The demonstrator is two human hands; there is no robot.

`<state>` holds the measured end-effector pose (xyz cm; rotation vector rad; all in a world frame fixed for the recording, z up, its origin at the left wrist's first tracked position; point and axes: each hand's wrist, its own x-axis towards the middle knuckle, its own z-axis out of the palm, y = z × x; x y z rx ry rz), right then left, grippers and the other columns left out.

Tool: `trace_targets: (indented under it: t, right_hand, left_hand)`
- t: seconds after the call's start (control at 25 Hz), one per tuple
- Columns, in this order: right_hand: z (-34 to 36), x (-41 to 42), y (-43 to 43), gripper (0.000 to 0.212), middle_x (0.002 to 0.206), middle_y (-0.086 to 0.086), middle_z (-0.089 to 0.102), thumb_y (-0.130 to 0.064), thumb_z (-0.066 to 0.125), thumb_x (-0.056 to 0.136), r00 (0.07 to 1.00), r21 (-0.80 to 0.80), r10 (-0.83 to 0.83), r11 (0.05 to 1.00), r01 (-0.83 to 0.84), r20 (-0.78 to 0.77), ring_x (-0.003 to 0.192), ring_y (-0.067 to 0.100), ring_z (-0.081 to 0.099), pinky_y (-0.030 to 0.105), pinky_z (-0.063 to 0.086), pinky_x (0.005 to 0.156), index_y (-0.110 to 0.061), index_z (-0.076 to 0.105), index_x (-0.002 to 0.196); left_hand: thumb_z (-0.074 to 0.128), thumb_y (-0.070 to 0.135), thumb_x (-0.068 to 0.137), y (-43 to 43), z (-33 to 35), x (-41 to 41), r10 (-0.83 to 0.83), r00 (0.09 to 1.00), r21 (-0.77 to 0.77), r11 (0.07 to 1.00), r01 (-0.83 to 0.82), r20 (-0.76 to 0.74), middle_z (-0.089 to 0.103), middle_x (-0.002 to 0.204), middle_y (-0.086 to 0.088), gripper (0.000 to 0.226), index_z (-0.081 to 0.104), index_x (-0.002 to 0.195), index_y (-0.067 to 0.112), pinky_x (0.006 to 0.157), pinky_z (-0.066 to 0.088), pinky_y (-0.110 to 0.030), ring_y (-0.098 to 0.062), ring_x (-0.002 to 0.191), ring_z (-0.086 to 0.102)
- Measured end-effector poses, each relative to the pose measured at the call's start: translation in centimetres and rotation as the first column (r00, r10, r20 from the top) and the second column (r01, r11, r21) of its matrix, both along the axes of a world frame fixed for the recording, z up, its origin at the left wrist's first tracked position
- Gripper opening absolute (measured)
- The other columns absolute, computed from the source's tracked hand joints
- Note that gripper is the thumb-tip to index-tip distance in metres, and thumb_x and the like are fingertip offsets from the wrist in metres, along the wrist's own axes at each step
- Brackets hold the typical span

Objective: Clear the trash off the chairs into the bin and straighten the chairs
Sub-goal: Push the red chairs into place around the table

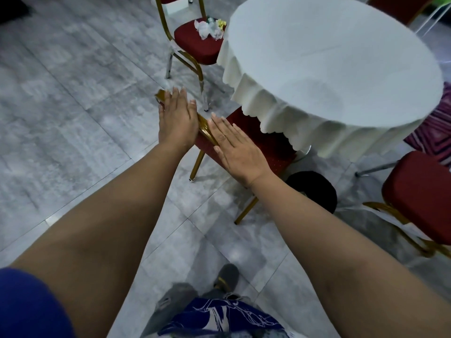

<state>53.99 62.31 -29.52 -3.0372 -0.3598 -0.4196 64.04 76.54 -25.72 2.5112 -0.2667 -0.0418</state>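
A red chair with a gold frame (266, 142) stands pushed under the round table, its backrest toward me. My left hand (177, 118) lies flat with fingers apart against the left end of the backrest's top rail. My right hand (235, 147) rests flat and open on the rail's right part. Neither hand is closed around anything. A second red chair (195, 42) at the far side holds a heap of crumpled white and yellow trash (210, 28) on its seat. A black round bin (314, 189) sits on the floor to the right of the near chair.
The round table with a white scalloped cloth (329, 69) fills the upper right. A third red chair (419, 193) stands at the right edge, and another chair back (400, 6) shows behind the table. Grey tiled floor spreads to the left. My feet (225, 276) are below.
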Motion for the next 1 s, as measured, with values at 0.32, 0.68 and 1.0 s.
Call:
trace_targets:
  t: [0.32,0.68,1.0]
  right_hand:
    - [-0.1,3.1,-4.2,0.053,0.162,0.005,0.022,-0.034,0.022,0.106,0.995,-0.004,-0.101,0.995,0.102,0.014,0.149,0.02,0.023,0.037,0.025,0.12,-0.013,0.022,0.155]
    - [0.8,4.1,-4.6,0.055,0.164,0.003,0.016,-0.035,0.02,0.105,0.982,-0.033,-0.167,0.986,0.165,-0.087,0.15,0.018,0.019,0.035,0.019,0.122,-0.013,0.016,0.156]
    - [2.2,0.5,-5.1,0.059,0.165,-0.007,0.004,-0.046,0.012,0.102,0.903,0.055,-0.352,0.925,0.376,-0.245,0.152,0.01,0.006,0.033,0.008,0.124,-0.026,0.004,0.157]
  left_hand:
    - [0.015,0.036,0.106,-4.7,0.1,4.3,-0.036,0.999,0.047,0.998,0.037,-0.009,0.01,0.163,-0.009,0.056,0.018,0.155,0.009,0.123,0.002,-0.042,-0.024,0.151,-0.001]
    - [0.014,0.037,0.105,-5.4,-0.3,6.1,-0.072,0.997,0.068,0.995,0.069,0.032,0.01,0.163,-0.009,0.057,0.018,0.155,0.01,0.123,0.001,-0.041,-0.025,0.151,-0.001]
    - [0.015,0.035,0.105,-5.2,0.0,5.1,-0.111,0.989,0.176,0.98,0.093,0.094,0.012,0.163,-0.011,0.057,0.015,0.155,0.007,0.122,-0.001,-0.046,-0.026,0.151,0.002]
